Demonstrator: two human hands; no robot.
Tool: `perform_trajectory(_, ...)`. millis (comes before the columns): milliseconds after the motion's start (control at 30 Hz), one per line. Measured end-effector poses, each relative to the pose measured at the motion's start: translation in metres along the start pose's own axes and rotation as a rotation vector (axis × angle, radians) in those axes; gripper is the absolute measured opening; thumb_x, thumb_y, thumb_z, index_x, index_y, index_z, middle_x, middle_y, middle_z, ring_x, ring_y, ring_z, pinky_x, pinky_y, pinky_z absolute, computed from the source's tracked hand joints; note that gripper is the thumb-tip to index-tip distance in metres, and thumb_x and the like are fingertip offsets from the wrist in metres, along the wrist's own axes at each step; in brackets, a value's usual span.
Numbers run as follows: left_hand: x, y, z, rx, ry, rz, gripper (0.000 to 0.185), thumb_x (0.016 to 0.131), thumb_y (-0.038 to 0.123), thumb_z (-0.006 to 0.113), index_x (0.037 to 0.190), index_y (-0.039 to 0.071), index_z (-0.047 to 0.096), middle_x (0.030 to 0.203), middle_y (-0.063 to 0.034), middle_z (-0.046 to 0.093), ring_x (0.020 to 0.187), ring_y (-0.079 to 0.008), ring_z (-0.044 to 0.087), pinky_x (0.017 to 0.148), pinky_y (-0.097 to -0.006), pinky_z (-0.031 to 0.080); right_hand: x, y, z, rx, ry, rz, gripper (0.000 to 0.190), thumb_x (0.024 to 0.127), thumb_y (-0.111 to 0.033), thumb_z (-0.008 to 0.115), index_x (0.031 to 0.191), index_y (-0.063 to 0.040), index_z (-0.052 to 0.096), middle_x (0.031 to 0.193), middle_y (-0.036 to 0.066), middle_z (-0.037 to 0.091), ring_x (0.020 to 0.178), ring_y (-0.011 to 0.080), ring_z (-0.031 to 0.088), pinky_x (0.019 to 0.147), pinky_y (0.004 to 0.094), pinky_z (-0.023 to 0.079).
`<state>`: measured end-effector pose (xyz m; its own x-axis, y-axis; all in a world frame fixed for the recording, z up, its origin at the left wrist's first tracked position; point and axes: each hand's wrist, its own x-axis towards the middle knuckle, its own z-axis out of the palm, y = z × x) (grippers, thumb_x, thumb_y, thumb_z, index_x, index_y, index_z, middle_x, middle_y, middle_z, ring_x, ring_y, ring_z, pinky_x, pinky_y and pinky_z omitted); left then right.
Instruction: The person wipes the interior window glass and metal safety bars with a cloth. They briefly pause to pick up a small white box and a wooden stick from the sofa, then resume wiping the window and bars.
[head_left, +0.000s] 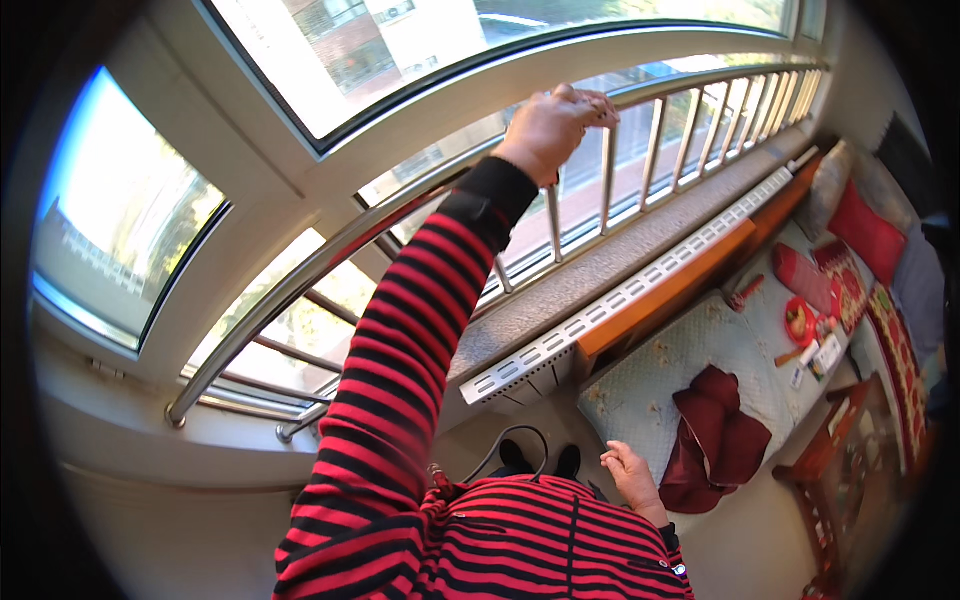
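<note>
My left arm, in a red-and-black striped sleeve, stretches up to the window. My left hand (553, 127) lies over the top rail of a metal railing (690, 81), with its fingers bent down across the rail. From this angle I cannot tell whether they grip the rail or only rest before it. My right hand (632, 474) hangs low beside my waist, its fingers loosely bent and apart, with nothing in it. Nearest to that hand is a crumpled maroon garment (718, 442) on a pale quilted cover (637, 386).
Behind the railing stand window panes in white frames (281, 169). A stone sill (540, 300) and a slotted white radiator cover (570, 337) run below. To the right are a red bowl (799, 322), a red cushion (867, 232) and a dark wooden table (814, 465). A dark cable (517, 429) loops near my shoes.
</note>
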<state>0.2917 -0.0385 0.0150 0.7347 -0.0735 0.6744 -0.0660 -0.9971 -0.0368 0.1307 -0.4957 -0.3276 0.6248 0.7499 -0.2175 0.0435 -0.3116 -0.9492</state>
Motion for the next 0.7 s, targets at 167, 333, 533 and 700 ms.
perform_trajectory(167, -0.096, -0.008, -0.088, 0.243, 0.061, -0.058, 0.028, 0.093, 0.021, 0.071, 0.12, 0.027, 0.07, 0.105, -0.0106, 0.064, 0.088, -0.0355, 0.07, 0.072, -0.0457, 0.061, 0.04, 0.004, 0.011, 0.099, -0.161, -0.025, 0.031, 0.099, -0.003, 0.062, 0.13, -0.001, 0.059, 0.099, 0.011, 0.075, 0.091, 0.019, 0.072, 0.084, 0.0315, 0.058)
perform_trajectory(333, -0.2, -0.005, -0.191, 0.322, 0.019, -0.22, 0.039, 0.091, 0.02, 0.075, 0.13, 0.018, 0.068, 0.119, -0.0113, 0.063, 0.102, -0.033, 0.065, 0.085, -0.0432, 0.055, 0.085, -0.01, 0.031, 0.047, -0.354, -0.093, 0.03, 0.099, 0.0, 0.061, 0.13, -0.001, 0.059, 0.099, 0.011, 0.074, 0.09, 0.0168, 0.072, 0.083, 0.0302, 0.058)
perform_trajectory(533, -0.293, -0.008, -0.267, 0.519, 0.085, -0.24, 0.049, 0.081, 0.009, 0.081, 0.127, 0.018, 0.067, 0.124, -0.0086, 0.063, 0.106, -0.0315, 0.068, 0.088, -0.0429, 0.058, 0.11, -0.031, 0.069, -0.032, -0.43, -0.127, 0.029, 0.099, 0.0, 0.06, 0.129, -0.001, 0.06, 0.098, 0.011, 0.074, 0.089, 0.0174, 0.072, 0.082, 0.0312, 0.059)
perform_trajectory(700, -0.353, -0.019, -0.321, 0.563, 0.156, -0.23, 0.05, 0.077, 0.004, 0.083, 0.123, 0.014, 0.067, 0.123, -0.0052, 0.065, 0.109, -0.0258, 0.069, 0.091, -0.0374, 0.061, 0.11, -0.031, 0.115, -0.059, -0.52, -0.111, 0.029, 0.098, -0.001, 0.062, 0.127, -0.001, 0.061, 0.098, 0.013, 0.075, 0.088, 0.0193, 0.074, 0.081, 0.0319, 0.059)
